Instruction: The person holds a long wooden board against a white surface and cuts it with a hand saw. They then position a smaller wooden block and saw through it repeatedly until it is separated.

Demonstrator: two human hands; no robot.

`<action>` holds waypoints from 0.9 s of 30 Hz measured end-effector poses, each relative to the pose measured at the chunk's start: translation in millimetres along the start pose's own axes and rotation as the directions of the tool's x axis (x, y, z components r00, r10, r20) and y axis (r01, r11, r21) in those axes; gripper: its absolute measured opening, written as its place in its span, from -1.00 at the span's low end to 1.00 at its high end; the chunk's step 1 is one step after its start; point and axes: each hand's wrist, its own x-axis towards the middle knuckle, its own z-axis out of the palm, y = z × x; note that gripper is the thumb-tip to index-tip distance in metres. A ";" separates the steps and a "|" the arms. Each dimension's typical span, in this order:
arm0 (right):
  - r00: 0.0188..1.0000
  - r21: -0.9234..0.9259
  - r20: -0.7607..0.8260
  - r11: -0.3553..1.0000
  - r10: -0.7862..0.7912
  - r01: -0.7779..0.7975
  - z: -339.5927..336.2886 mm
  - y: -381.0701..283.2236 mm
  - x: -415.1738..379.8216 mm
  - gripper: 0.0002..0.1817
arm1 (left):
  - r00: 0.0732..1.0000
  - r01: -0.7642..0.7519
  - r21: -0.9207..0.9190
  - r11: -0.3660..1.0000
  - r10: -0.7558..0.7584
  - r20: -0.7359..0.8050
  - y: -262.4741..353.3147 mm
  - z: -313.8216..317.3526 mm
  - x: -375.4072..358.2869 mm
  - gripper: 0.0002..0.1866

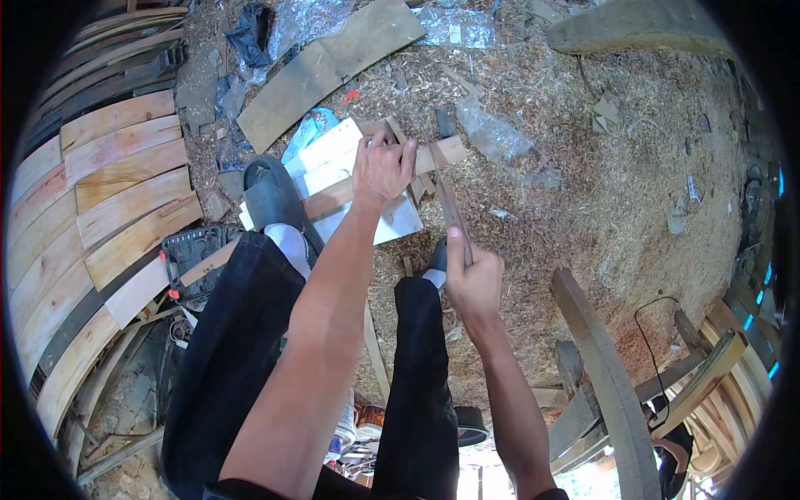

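Note:
My left hand (383, 171) is closed over a narrow wooden strip (332, 197), pressing it onto a white slatted surface (404, 220). My right hand (475, 279) grips a handsaw (448, 202), its thumb stretched along the top. The saw's blade points away from me and meets the strip near its right end, just to the right of my left hand. A dark shoe (273, 196) on my left foot rests over the strip's other end. My right palm hides the saw's handle.
Sawdust and shavings cover the ground (600, 225). Stacked boards (125, 175) line the left, beside an open black tool case (196, 254). A long plank (333, 62) lies ahead. Wooden beams (604, 367) stand at the right, near a black cable (640, 321) and another person (671, 454).

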 end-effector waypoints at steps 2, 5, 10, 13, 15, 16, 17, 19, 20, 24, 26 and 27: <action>1.000 0.005 -0.018 1.000 0.003 -0.002 -2.5 1.0 -1.6 -0.40 | 0.998 -0.039 0.052 0.998 0.041 -0.041 -0.9 4.2 -3.1 -0.52; 0.997 -0.036 0.052 0.998 0.058 -0.056 -17.5 -5.1 0.8 -0.40 | 0.999 -0.032 0.031 0.999 0.033 -0.038 1.5 2.4 -3.4 -0.53; 0.976 -0.112 0.137 0.981 0.170 -0.156 -68.8 -10.4 -75.8 -0.57 | 1.000 0.012 0.044 0.999 -0.012 -0.008 -0.2 6.2 -5.6 -0.51; 0.980 -0.128 0.133 0.983 0.151 -0.134 -63.4 -6.6 -68.9 -0.56 | 1.000 -0.006 0.061 0.998 0.006 0.003 -0.3 2.9 -1.7 -0.52; 0.996 -0.112 0.087 0.994 0.014 -0.004 -40.1 -3.6 -37.8 -0.56 | 1.000 -0.002 0.059 0.998 0.002 -0.004 0.7 3.5 -3.3 -0.53; 0.997 -0.114 0.076 0.993 -0.014 0.022 -23.2 -6.3 -9.2 -0.55 | 1.000 -0.002 0.061 0.998 0.003 -0.006 0.8 4.2 -2.5 -0.53; 0.997 -0.145 0.077 0.989 -0.002 0.013 -8.8 -12.5 16.2 -0.52 | 1.000 0.002 0.062 0.998 -0.002 0.000 1.0 4.5 -3.1 -0.53; 0.998 -0.193 0.054 0.981 0.025 -0.014 20.0 -24.4 66.4 -0.43 | 1.000 0.008 0.074 0.997 -0.008 0.001 -0.4 2.5 -1.5 -0.53; 0.998 -0.216 0.032 0.976 0.047 -0.039 30.0 -27.5 81.3 -0.38 | 1.000 -0.013 0.058 0.998 0.015 -0.020 -0.6 2.8 -4.0 -0.54; 0.995 -0.205 0.046 0.976 0.089 -0.077 27.7 -37.6 78.8 -0.36 | 0.999 -0.038 0.067 0.997 0.039 -0.012 -3.5 3.8 -5.6 -0.54; 0.998 -0.167 0.055 0.986 0.007 0.002 6.0 -25.5 37.1 -0.40 | 1.000 -0.019 0.040 0.999 0.019 -0.016 1.2 3.3 -1.2 -0.53; 0.998 -0.113 0.044 0.993 0.041 -0.036 -9.4 -23.0 9.0 -0.41 | 1.000 0.011 0.051 0.999 -0.012 0.026 2.2 1.7 -0.7 -0.49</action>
